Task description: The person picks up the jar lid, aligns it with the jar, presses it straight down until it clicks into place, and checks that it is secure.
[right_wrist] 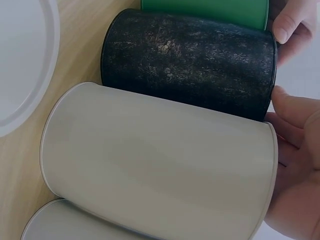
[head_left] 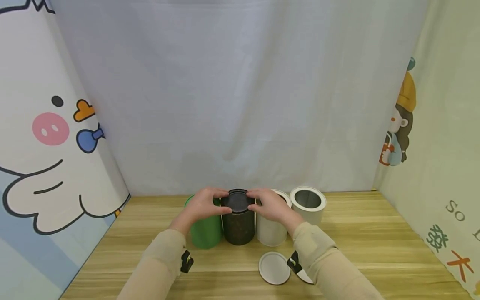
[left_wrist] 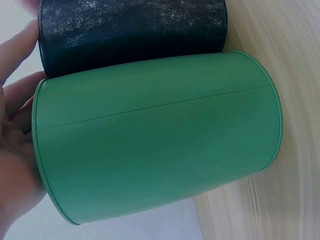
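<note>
We see the black lid (head_left: pixel 238 201) on top of the black can (head_left: pixel 238 229), between the green can (head_left: pixel 206 232) and a white can (head_left: pixel 271 232). Our left hand (head_left: pixel 205 204) and right hand (head_left: pixel 271 204) hold its edge from opposite sides, thumbs nearer to us. We judge it light, stiff, perhaps slippery; the edge is best for holding.

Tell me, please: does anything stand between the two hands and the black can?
Nothing visible does. The left hand and right hand are at the top of the black can; the green can and a white can stand beside it, below the hands, not between.
</note>
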### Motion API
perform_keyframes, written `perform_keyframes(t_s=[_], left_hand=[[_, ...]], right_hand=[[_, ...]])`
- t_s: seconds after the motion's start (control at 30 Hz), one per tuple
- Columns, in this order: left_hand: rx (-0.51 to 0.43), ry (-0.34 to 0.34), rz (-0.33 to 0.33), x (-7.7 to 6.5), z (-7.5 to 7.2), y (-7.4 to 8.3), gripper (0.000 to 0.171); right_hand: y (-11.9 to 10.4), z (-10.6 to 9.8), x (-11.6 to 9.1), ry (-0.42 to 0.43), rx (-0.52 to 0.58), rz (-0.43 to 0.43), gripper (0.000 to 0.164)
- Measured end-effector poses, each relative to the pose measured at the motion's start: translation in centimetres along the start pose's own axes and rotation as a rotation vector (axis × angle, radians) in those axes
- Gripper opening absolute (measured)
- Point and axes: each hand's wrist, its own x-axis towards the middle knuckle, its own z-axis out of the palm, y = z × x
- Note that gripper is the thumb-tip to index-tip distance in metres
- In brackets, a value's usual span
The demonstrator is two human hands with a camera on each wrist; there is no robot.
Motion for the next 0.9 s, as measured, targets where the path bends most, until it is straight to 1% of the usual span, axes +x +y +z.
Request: perform_keyframes(t_s=[0.37, 0.47, 0.73, 0.8, 0.9], left_hand=[[-0.007, 0.018, 0.018, -0.2, 0.1, -0.1, 0.057], [0.000, 0.026, 0.032, -0.3, 0.0, -0.1, 0.055], [0.041, 0.032, 0.098, -0.4, -0.1, 0.4, 0.045], [0.063, 0.032, 0.121, -0.3, 0.0, 0.4, 0.042], [0.096, 0.027, 0.136, -0.2, 0.2, 0.4, 0.040]], right_hand=[[0.2, 0.1, 0.0, 0.009, 0.005, -0.006, 0.042], [0.1, 0.1, 0.0, 0.018, 0.005, -0.007, 0.043], [-0.6, 0.0, 0.5, 0.005, -0.026, 0.013, 0.042], [-0.7, 0.1, 0.6, -0.003, -0.037, 0.017, 0.042], [-0.9, 0.3, 0.7, -0.008, -0.069, 0.018, 0.041]])
